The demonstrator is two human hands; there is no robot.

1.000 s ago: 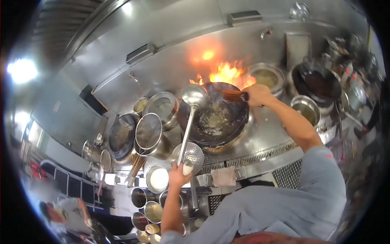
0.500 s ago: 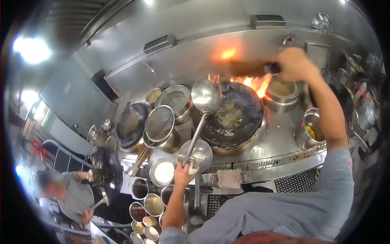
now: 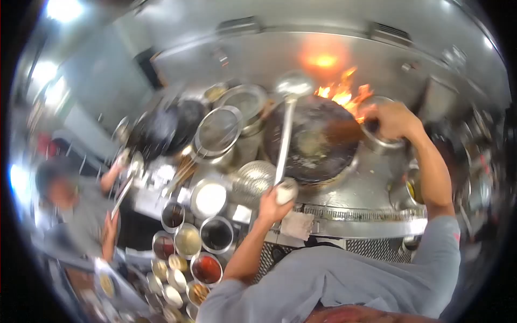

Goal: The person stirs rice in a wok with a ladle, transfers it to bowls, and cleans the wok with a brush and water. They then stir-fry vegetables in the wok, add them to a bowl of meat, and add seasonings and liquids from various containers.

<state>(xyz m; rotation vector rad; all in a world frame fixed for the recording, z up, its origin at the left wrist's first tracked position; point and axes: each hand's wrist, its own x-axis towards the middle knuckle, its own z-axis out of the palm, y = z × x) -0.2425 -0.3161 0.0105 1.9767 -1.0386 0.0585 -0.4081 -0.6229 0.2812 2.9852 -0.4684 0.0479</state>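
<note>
My left hand (image 3: 273, 205) is closed round the handle of a metal ladle (image 3: 285, 140), by a white cloth wrap (image 3: 287, 191) at its end. The bowl of the ladle is up over the far left edge of a large dark wok (image 3: 328, 168). Scraps and a pale wet patch lie in the middle of the wok. My right hand (image 3: 396, 121), closed, is at the wok's right side beside a steel pot (image 3: 379, 141). From it a brown wok brush (image 3: 344, 133), smeared by motion, reaches over the wok.
Flames (image 3: 343, 97) rise behind the wok. A strainer (image 3: 218, 131) rests over a pot at left, near a perforated skimmer (image 3: 256, 180). Several seasoning containers, one with red sauce (image 3: 207, 268), stand at lower left. A co-worker (image 3: 81, 210) holds a ladle beside another wok.
My right hand has come down with the brush from above the flames to the wok's right side. The view has shifted, and the ladle now stands more upright in it.
</note>
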